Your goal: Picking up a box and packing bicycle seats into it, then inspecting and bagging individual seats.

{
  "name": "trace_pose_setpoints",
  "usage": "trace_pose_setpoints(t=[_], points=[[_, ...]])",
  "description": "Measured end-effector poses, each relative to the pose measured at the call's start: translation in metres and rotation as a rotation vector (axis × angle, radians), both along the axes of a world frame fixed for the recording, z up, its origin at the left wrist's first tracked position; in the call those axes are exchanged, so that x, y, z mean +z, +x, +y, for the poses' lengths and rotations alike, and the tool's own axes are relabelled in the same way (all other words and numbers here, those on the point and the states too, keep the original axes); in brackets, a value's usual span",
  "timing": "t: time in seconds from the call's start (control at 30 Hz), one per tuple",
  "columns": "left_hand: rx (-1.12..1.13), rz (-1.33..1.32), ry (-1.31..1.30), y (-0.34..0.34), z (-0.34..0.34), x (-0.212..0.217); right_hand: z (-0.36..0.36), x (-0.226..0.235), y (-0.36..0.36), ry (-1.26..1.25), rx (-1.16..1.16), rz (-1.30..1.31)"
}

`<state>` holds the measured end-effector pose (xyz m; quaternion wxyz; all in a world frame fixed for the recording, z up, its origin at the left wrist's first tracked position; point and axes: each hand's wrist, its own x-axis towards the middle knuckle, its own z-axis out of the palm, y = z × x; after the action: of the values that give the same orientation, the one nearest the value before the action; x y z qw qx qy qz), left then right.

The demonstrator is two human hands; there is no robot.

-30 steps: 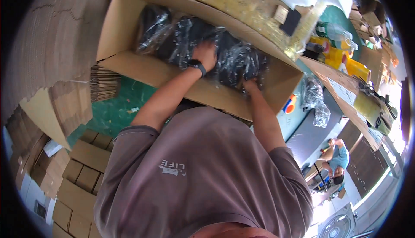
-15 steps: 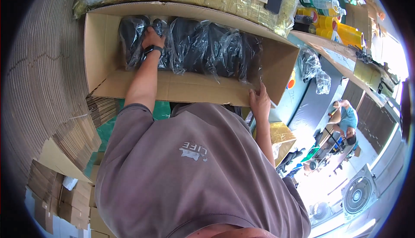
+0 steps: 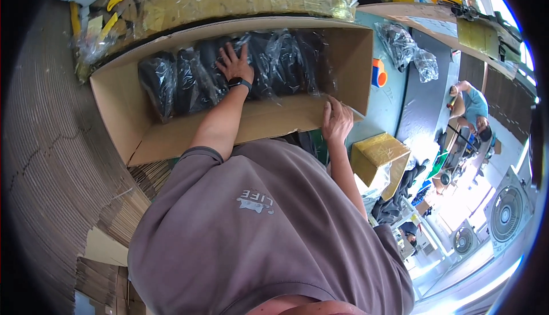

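bundles (image 3: 263, 66), bagged and dark: you're seemingly settling them, left hand (image 3: 235, 66) spread, right hand (image 3: 338, 122) touching the carton (image 3: 263, 121), grip unclear; spacing is probably needing evening next.

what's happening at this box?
A person's left hand lies with fingers spread on black items in clear plastic, lined up in a long open cardboard box. The right hand is at the box's near edge, toward its right end; whether it grips is unclear. Another person is farther off, right.
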<state>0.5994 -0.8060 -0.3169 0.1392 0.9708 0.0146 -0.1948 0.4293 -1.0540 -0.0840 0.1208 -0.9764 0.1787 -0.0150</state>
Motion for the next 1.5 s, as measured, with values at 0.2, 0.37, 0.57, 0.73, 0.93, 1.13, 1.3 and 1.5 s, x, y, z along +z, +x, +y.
trace_pose_setpoints(t=[0.2, 0.37, 0.57, 0.73, 0.93, 1.13, 1.3, 1.5], points=[[-0.021, -0.111, 0.045, 0.013, 0.001, 0.008, 0.000, 0.003, 0.013, 0.020, -0.028, -0.070], [-0.442, -0.370, -0.736, 0.055, -0.020, 0.157, -0.005, 0.005, 0.002, -0.030, 0.003, -0.135], [-0.459, -1.089, -0.344, 0.312, -0.021, 0.398, 0.005, 0.025, -0.002, 0.047, -0.018, -0.194], [-0.573, -0.808, -0.090, 0.447, 0.022, 0.394, 0.007, 0.033, -0.003, 0.052, -0.048, -0.232], [-0.387, -0.628, -0.211, 0.519, 0.039, 0.392, -0.010, 0.037, 0.002, 0.019, -0.021, -0.239], [-0.674, -1.113, -0.161, 0.367, -0.032, 0.373, -0.033, 0.041, -0.041, 0.212, -0.023, -0.155], [-1.171, -0.381, 0.143, 0.064, 0.033, 0.202, -0.074, 0.074, -0.078, 0.561, -0.126, -0.289], [-1.189, 0.301, 0.076, -0.072, -0.026, 0.121, -0.228, 0.097, -0.179, 0.263, -0.563, -0.584]])
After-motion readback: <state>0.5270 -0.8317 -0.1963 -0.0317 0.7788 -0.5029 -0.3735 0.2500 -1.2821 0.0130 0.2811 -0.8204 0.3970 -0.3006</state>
